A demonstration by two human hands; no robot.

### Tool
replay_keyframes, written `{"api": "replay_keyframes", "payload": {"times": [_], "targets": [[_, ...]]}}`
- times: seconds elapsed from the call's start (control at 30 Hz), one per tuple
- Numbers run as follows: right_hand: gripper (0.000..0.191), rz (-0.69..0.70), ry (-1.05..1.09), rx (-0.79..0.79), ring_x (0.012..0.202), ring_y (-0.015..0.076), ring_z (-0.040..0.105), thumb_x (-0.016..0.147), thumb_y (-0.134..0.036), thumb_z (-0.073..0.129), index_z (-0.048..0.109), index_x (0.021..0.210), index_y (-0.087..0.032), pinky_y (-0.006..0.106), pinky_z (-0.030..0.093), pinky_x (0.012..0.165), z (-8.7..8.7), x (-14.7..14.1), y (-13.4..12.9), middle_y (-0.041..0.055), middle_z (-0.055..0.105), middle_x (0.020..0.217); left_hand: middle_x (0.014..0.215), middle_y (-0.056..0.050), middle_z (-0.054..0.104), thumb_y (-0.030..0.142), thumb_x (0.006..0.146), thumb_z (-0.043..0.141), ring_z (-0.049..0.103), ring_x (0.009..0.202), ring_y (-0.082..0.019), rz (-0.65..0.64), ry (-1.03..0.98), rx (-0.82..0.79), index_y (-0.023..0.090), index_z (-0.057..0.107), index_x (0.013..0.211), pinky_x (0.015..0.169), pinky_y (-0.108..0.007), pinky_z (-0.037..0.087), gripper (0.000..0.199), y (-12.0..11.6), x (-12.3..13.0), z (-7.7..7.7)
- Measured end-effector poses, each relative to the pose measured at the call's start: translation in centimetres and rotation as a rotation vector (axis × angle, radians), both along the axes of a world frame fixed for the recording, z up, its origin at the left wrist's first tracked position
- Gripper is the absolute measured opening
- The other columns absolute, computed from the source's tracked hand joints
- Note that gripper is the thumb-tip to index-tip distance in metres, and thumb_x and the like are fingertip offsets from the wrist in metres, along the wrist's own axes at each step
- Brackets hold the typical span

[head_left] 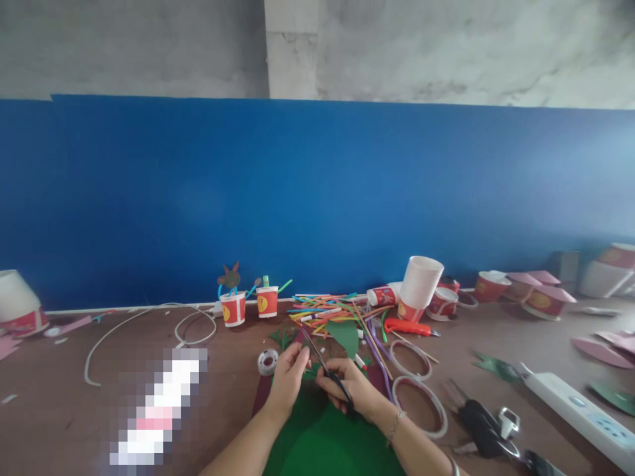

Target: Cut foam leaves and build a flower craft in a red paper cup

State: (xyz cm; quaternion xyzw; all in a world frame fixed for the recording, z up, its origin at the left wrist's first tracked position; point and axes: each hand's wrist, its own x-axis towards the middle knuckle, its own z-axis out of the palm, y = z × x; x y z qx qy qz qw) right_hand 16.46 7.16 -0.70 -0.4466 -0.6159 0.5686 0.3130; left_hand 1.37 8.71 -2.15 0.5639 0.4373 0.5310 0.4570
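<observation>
1. At far left, we find upended paper cups (pixel 18 301) and pink paper (pixel 8 346) on a brown table (pixel 64 390).
2. A white cable (pixel 194 341) loops across the left side, beyond a pixelated patch nearer us.
3. Against the blue panel (pixel 307 198), we count two red cups (pixel 233 309) (pixel 267 302) trimmed with coloured stems, the left one topped by a brown eared shape (pixel 231 275).
4. Just right of a tape roll (pixel 268 362), our left hand (pixel 288 375) pinches a small dark piece (pixel 305 342), thumb and fingers together; its outline is partly hidden.
5. At centre, green paper (pixel 327 439) spreads beneath our hands, with colourful stems (pixel 322 309) heaped on the far side.
6. Our right hand (pixel 358 389) is clamped on the black handles of scissors (pixel 342 389), whose blades point far and left, beside the left fingertips.
7. To the right, we see stacked white cups (pixel 421 285), an orange cutter (pixel 409 326) and two tape rings (pixel 441 416) (pixel 427 365).
8. At near right lie black-handled tools (pixel 483 426) and a white power strip (pixel 570 403).
</observation>
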Motion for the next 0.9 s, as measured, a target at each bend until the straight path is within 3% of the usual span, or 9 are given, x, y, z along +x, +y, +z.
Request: {"api": "replay_keyframes", "payload": {"times": [0.37,0.9], "targets": [[0.03,0.018,0.066,-0.015,0.032,0.0039,0.038,0.068,-0.042,0.065,0.054,0.071,-0.014,0.014,0.03,0.031,0.28,0.07,-0.11,-0.008,0.046,0.039,0.059,0.005,0.039,0.038,0.082,0.048,0.04,0.06,-0.011,-0.062,-0.006,0.0,0.018,0.04,0.061,0.058,-0.022,0.031,0.03,0.05,0.03,-0.33],[0.027,0.003,0.023,-0.008,0.03,0.0035,0.035,0.07,-0.04,0.063,0.054,0.07,-0.014,0.014,0.028,0.03,0.67,-0.08,-0.22,-0.0084,0.044,0.037,0.059,0.003,0.046,0.039,0.082,0.048,0.04,0.059,-0.012,0.009,-0.004,0.003,0.017,0.047,0.061,0.059,-0.022,0.031,0.03,0.14,-0.16,0.02]]}}
